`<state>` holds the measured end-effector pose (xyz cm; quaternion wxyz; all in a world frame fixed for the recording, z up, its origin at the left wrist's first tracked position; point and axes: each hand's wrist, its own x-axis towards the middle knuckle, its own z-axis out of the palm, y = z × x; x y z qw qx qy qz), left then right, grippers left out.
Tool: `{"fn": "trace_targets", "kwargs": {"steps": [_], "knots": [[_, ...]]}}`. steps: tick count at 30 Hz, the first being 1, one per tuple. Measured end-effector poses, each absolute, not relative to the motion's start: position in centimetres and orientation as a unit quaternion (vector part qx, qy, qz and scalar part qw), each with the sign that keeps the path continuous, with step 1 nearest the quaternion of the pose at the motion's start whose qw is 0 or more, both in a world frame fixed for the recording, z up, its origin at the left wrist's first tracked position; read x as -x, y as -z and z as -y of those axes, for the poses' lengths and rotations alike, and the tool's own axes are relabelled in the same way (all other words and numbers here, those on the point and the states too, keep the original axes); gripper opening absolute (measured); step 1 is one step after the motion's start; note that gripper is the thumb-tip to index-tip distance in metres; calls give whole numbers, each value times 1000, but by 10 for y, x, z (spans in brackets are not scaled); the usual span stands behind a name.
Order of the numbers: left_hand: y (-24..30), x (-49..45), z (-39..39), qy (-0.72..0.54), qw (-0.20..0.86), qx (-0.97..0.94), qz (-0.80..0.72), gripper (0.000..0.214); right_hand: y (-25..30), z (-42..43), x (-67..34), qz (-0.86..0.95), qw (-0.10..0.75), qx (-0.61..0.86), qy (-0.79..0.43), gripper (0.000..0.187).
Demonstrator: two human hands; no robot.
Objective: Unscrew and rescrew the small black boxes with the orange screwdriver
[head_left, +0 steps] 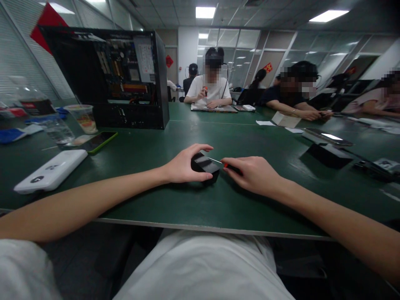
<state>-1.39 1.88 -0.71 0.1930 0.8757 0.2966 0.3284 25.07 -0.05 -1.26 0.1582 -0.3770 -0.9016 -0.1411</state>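
Note:
My left hand (184, 166) is closed around a small black box-shaped part (204, 165) that rests on the green table (175, 200). My right hand (254, 175) is closed on a small screwdriver (225, 165) with a red and black handle. Its thin metal shaft points left and its tip touches the top of the black part. Both forearms reach in from the near edge of the table.
An open black computer case (125, 77) stands at the back left. A white power bank (51, 171), a green-edged phone (96, 141), a cup (83, 116) and a water bottle (40, 112) lie to the left. Several people sit across the table, with phones and black boxes (328, 152) at the right.

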Motion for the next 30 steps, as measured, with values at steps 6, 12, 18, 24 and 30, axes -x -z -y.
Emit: {"fn": "trace_targets", "kwargs": {"steps": [6,12,18,24,30], "knots": [[8,13,-18,-336,207,-876,-279,74,13,-3,-240,891,140,405,153,35],[8,12,-19,-341,199,-880,-264,69,17,-6,-239,895,159,404,103,35],[8,13,-19,-349,188,-881,-257,68,24,-12,-240,897,195,395,49,35],[8,10,-18,-354,153,-887,-253,63,23,-9,-242,897,205,383,83,34],[7,8,-18,-330,166,-886,-279,55,21,-5,-243,896,198,376,129,34]]}}
